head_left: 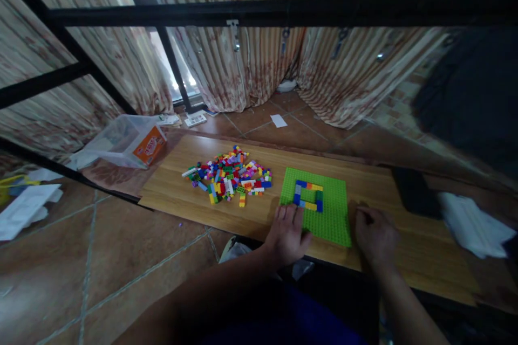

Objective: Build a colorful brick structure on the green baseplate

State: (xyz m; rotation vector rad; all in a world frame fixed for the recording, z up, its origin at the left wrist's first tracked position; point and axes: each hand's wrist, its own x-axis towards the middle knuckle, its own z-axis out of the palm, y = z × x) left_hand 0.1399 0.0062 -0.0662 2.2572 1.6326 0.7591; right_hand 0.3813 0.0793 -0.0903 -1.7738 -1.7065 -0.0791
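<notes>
A green studded baseplate [335,226] lies on the wooden table. Building bricks in blue, yellow, orange, grey and green form a rectangular ring [319,206] on it, with bare green studs in the middle. My left hand [286,234] rests over the plate's left front edge, fingers laid out flat and close together, their tips beside the ring's front left corner. I see no brick in it. To the right of the plate, my right hand [375,234] rests on the table with its fingers curled in, apart from the plate. Nothing shows between those fingers.
A heap of loose mixed bricks [230,175] covers the table left of the baseplate. Beyond the table's left end stands a clear plastic box [117,143] with an orange label. A dark flat object [415,191] and white packaging [477,223] lie at the right. A black metal bar [259,13] crosses above.
</notes>
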